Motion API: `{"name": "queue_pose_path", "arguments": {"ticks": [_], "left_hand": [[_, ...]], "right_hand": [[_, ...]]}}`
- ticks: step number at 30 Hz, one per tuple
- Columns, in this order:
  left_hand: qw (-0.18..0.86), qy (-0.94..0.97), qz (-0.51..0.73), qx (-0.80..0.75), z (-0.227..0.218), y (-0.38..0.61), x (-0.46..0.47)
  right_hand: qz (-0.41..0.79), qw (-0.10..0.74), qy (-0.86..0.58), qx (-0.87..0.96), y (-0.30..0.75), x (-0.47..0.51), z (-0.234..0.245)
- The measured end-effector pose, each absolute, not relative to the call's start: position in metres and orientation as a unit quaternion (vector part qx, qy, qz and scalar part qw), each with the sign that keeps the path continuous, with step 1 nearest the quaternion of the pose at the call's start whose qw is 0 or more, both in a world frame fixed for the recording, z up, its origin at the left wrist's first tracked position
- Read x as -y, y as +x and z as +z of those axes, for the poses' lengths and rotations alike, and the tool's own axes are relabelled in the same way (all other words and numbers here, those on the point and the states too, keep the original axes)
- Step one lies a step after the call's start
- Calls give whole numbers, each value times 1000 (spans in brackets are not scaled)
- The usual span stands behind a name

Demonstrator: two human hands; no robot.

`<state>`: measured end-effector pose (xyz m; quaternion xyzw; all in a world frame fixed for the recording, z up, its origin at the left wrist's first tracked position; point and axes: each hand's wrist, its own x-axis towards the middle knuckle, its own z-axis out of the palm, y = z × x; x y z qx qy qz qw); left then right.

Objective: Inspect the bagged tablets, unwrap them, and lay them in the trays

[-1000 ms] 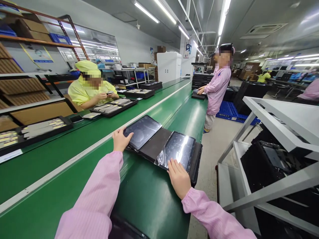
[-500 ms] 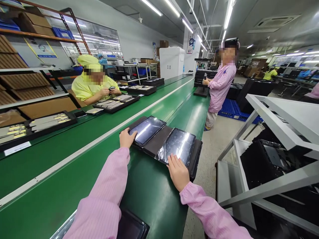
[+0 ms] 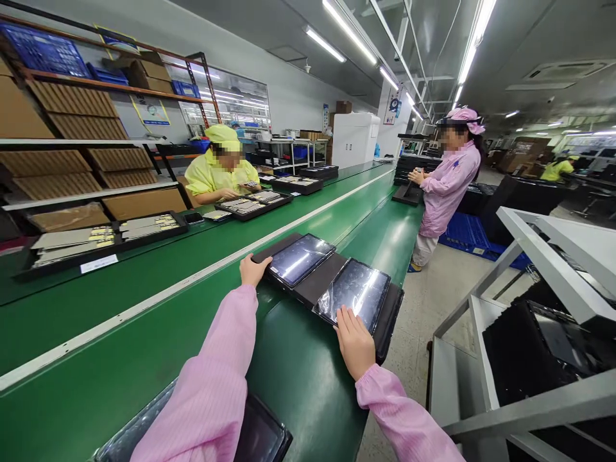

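A black foam tray holds two glossy flat screen panels side by side on the green belt: a left panel and a right panel. Clear film shows at the right panel's near left corner. My left hand grips the tray's left end, thumb on top. My right hand is closed over the tray's near edge, fingers laid together on the right panel's near side; its thumb is hidden. Below my left sleeve, partly covered by it, lies another black tray with shiny panels.
The green belt runs away from me. Across it, a person in yellow handles small parts beside trays. Further along stands a person in pink by stacked black trays. A white metal cart stands at right.
The whole view has shifted, so the scene sits further right and lower. Both my hands keep their places on the tray. The person in yellow has lowered their hands.
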<state>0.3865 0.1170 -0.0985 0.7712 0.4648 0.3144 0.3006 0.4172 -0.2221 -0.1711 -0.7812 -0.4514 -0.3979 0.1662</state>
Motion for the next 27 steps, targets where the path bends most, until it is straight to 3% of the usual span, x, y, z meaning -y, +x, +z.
{"name": "queue_pose_path", "arguments": {"ticks": [6,11,18,22,27], "left_hand": [[308,777,277,-474,-88,376,-106],[313,793,250,-460,-43,350,-99],[275,830,233,-425,23,182,-44],[177,878,210,-393,6,43,43],[168,786,226,-550,-77,-83,151]], "right_hand": [[-424,174,-762,458,424,217,-173],[-405,188,-763,468,431,213,-169],[-321,228,-780,486,427,223,-144],[-275,271,-765,516,411,196,-119],[-148,258,-668,682,328,129,-105]]}}
